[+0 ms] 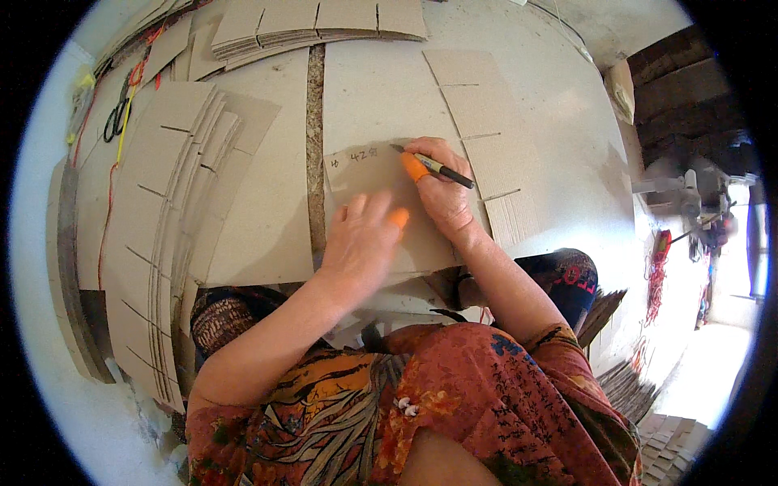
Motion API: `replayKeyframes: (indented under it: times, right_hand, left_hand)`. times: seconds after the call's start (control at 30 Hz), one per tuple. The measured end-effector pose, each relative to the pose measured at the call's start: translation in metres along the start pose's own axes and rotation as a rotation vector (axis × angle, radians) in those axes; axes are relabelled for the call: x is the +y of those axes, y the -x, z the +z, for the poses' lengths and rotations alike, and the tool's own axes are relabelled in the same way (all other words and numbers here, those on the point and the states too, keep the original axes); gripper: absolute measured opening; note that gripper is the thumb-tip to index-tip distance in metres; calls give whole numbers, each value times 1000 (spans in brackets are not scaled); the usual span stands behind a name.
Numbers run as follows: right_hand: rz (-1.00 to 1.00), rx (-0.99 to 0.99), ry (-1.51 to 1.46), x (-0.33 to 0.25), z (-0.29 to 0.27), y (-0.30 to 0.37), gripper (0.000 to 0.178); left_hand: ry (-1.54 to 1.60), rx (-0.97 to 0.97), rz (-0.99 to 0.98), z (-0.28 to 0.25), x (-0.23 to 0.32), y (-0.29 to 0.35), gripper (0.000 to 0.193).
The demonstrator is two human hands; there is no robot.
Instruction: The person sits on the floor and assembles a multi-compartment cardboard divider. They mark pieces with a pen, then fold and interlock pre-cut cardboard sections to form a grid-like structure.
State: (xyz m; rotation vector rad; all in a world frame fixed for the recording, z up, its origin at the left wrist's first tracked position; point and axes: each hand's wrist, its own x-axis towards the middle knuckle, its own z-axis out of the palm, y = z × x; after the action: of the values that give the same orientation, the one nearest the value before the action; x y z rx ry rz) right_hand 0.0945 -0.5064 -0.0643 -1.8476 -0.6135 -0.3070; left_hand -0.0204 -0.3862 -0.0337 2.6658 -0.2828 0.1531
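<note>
My right hand (442,182) grips a black marker pen (450,173) with a light-coloured barrel, its tip close to the top edge of a cardboard sheet (421,243). Dark handwritten marks (363,154) run along the sheet's upper left. My left hand (361,235), slightly blurred, rests over the sheet's lower left with its fingers spread and holds nothing. Orange finger covers show on both hands. Just right of the sheet lies a slotted cardboard strip (482,134).
Slotted cardboard strips are stacked on the left (146,235), and another stack (324,20) sits at the back. A dark gap (315,146) divides the work surface. Black-handled scissors (116,120) lie at the far left near coloured cords. Red strings (658,271) hang at the right.
</note>
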Motion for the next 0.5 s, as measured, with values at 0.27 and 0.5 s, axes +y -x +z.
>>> replayKeyframes:
  times: [0.27, 0.5]
  right_hand:
    - [42, -13, 9, -1, -1, 2, 15]
    - [102, -8, -17, -2, -1, 2, 15]
  left_hand:
    - [-9, -24, -2, -4, 1, 0, 14]
    - [-20, -47, -12, -5, 2, -1, 16]
